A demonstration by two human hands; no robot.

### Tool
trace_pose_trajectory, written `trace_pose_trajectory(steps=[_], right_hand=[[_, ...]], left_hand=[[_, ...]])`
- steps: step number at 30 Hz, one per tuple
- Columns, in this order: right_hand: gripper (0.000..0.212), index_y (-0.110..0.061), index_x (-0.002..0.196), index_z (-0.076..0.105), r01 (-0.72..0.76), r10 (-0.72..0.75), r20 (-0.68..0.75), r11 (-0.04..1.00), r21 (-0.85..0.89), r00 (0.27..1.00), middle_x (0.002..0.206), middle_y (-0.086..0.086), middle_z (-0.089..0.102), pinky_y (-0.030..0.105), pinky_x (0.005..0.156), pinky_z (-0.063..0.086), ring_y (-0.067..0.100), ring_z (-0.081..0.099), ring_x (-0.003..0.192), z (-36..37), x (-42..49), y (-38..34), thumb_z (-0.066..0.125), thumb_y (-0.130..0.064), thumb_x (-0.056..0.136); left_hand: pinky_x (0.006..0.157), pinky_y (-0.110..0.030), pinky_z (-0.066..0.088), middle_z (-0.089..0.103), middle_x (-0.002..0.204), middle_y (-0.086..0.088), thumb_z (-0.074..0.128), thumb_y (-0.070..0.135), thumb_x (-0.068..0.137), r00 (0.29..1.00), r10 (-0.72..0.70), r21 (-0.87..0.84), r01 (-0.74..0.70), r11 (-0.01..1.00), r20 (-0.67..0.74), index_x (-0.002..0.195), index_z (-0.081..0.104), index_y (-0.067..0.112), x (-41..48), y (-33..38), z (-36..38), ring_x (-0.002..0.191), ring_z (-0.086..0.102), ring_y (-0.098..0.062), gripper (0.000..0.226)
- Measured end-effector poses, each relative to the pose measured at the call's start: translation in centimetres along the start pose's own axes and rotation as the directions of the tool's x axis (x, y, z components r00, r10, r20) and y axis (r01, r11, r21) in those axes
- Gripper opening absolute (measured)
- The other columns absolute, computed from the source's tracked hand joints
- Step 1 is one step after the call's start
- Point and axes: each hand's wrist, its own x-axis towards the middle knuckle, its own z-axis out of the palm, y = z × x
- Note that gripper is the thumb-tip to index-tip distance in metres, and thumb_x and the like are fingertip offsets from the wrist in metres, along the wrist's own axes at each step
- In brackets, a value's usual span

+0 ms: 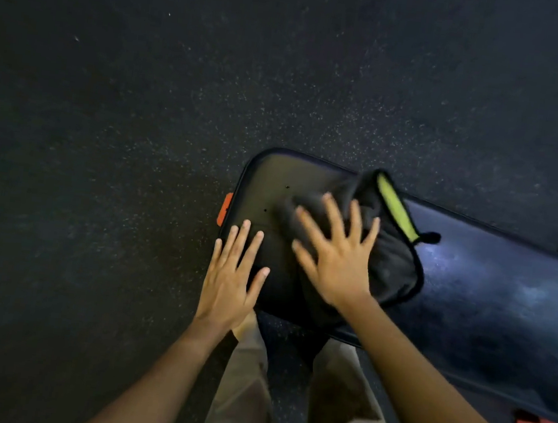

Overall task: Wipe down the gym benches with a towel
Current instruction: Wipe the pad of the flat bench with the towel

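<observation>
**Wiping the Bench End Pad**

The dark speckled floor (141, 128) is lying beneath the work area. The black padded bench (502, 303) is running from centre frame toward the right edge, with its rounded end nearest the person. The dark grey towel (392, 268), which has a yellow-green edge strip, is lying bunched on the pad near that end. The right hand (335, 255) is pressing flat on the towel, fingers spread wide and gripping nothing. The left hand (228, 285) is resting flat on the bare pad just beside the towel, fingers straight. The towel is looking soft, light and limp. It is likely to bunch under a sliding palm, so pressing across its middle is advisable. The pad surface is looking smooth and probably slick.
</observation>
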Motion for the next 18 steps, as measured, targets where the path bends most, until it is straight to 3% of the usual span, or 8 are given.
trace_pose_trajectory(steps=[2, 4, 7, 9, 11, 14, 16, 18], right_hand=[[0.055, -0.04, 0.144, 0.039, 0.312, -0.311, 0.031, 0.95, -0.021, 0.95, 0.156, 0.004, 0.029, 0.068, 0.109, 0.017, 0.04, 0.026, 0.14, -0.4, -3.0, 1.4, 0.042, -0.056, 0.092], [0.055, -0.042, 0.144, 0.035, 0.417, -0.414, 0.058, 0.908, -0.051, 0.908, 0.156, 0.003, 0.029, 0.066, 0.109, 0.02, 0.038, 0.03, 0.139, -0.9, -4.3, 4.3, 0.042, -0.055, 0.09], [0.056, -0.043, 0.143, 0.034, -0.039, 0.039, 0.006, 0.999, -0.012, 0.999, 0.156, 0.004, 0.027, 0.067, 0.108, 0.014, 0.04, 0.026, 0.139, -1.2, -1.6, 4.7, 0.038, -0.057, 0.09], [0.058, -0.042, 0.146, 0.032, -0.459, 0.458, 0.033, 0.881, 0.115, 0.888, 0.16, 0.004, 0.017, 0.071, 0.107, 0.005, 0.042, 0.012, 0.143, -1.4, 3.2, 1.6, 0.032, -0.06, 0.091], [0.059, -0.04, 0.149, 0.028, -0.52, 0.507, 0.116, 0.843, 0.138, 0.854, 0.162, 0.005, 0.011, 0.074, 0.106, 0.002, 0.045, 0.005, 0.144, -1.2, 7.2, -2.1, 0.031, -0.06, 0.094], [0.055, -0.038, 0.145, 0.037, -0.028, 0.027, 0.027, 0.999, 0.034, 0.999, 0.158, 0.007, 0.025, 0.072, 0.105, 0.011, 0.044, 0.019, 0.141, -0.1, 6.3, -4.5, 0.036, -0.056, 0.093], [0.053, -0.039, 0.144, 0.04, 0.318, -0.318, 0.031, 0.948, -0.012, 0.948, 0.156, 0.005, 0.03, 0.069, 0.107, 0.018, 0.041, 0.025, 0.14, 0.0, 2.9, -3.2, 0.04, -0.054, 0.093], [0.053, -0.041, 0.143, 0.038, 0.479, -0.477, 0.05, 0.877, -0.038, 0.877, 0.155, 0.004, 0.033, 0.065, 0.109, 0.021, 0.039, 0.03, 0.139, -0.6, 1.1, -0.3, 0.043, -0.054, 0.092]], left_hand=[[0.116, -0.033, -0.003, 0.013, 0.156, -0.007, 0.031, 0.042, 0.097, 1.0, -0.013, -0.009, 0.014, 1.0, 0.005, 0.148, 0.02, 0.017, -0.4, -0.5, -0.1, 0.145, 0.005, -0.02, 0.058], [0.116, -0.033, -0.003, 0.012, 0.156, -0.006, 0.032, 0.04, 0.097, 1.0, -0.026, -0.03, 0.026, 0.999, 0.004, 0.149, 0.019, 0.018, -0.7, -0.7, -0.1, 0.144, 0.004, -0.019, 0.058], [0.116, -0.032, -0.004, 0.011, 0.157, -0.006, 0.032, 0.041, 0.097, 0.999, -0.044, -0.062, 0.044, 0.997, -0.012, 0.149, 0.017, 0.019, -1.2, -1.3, -0.1, 0.145, 0.002, -0.018, 0.058], [0.116, -0.031, -0.004, 0.011, 0.157, -0.005, 0.03, 0.042, 0.098, 0.999, -0.048, -0.08, 0.047, 0.996, -0.009, 0.149, 0.015, 0.021, -1.5, -1.5, 0.0, 0.145, 0.001, -0.017, 0.057], [0.116, -0.031, -0.002, 0.011, 0.157, -0.005, 0.029, 0.042, 0.099, 0.998, -0.054, -0.1, 0.052, 0.994, -0.017, 0.149, 0.016, 0.021, -1.7, -1.7, 0.2, 0.145, 0.002, -0.017, 0.056], [0.117, -0.034, 0.001, 0.012, 0.157, -0.006, 0.031, 0.04, 0.098, 0.998, -0.065, -0.129, 0.061, 0.99, -0.027, 0.148, 0.017, 0.019, -2.2, -2.0, 0.5, 0.145, 0.004, -0.019, 0.056], [0.117, -0.038, 0.005, 0.013, 0.157, -0.007, 0.032, 0.038, 0.098, 0.996, -0.081, -0.141, 0.076, 0.987, -0.026, 0.148, 0.019, 0.018, -2.8, -2.2, 0.5, 0.145, 0.006, -0.02, 0.056], [0.116, -0.041, 0.009, 0.013, 0.157, -0.007, 0.032, 0.038, 0.098, 0.995, -0.097, -0.143, 0.094, 0.985, -0.015, 0.148, 0.018, 0.019, -3.4, -2.4, 0.6, 0.145, 0.007, -0.02, 0.056]])
